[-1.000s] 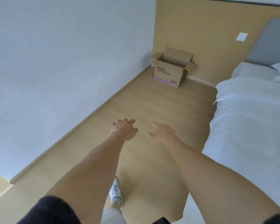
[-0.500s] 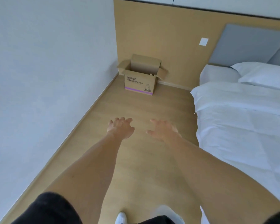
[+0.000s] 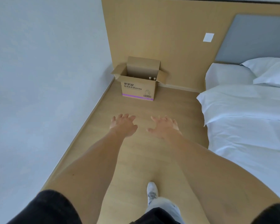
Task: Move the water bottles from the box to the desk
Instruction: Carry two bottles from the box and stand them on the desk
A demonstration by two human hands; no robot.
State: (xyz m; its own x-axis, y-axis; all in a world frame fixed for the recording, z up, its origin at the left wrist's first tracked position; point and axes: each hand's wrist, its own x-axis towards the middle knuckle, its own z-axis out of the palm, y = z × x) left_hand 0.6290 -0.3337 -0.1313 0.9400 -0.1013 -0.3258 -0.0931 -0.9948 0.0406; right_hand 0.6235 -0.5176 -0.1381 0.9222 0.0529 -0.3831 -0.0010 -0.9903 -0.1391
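both my arms are stretched out in front of me over the wooden floor [image 3: 136, 159]. my left hand [image 3: 122, 126] sits near the middle of my view, palm down, fingers spread apart and holding nothing. my right hand [image 3: 164, 126] is at 3 o'clock from it, close by but not touching, fingers likewise splayed and loose around nothing.

the cardboard box [image 3: 138, 87] stands on the floor at 12 o'clock from my hands, well apart from them, in the corner where the pale wall [image 3: 39, 78] meets the wood-panelled wall [image 3: 160, 38]. its flaps are folded open, and its front has printed characters above a purple stripe. inside, toward the box's right side, the caps of two water bottles [image 3: 152, 78] show just over the front edge (the bodies are hidden by the cardboard, so i cannot tell how many more there are).

the bed [image 3: 249, 118] with white bedding fills the 3 o'clock side, a pillow [image 3: 271, 71] at 2 o'clock under a grey headboard [image 3: 252, 38]. a white wall plate [image 3: 208, 37] sits at 1 o'clock. at 6 o'clock my white shoe [image 3: 152, 191] is planted on the floor.
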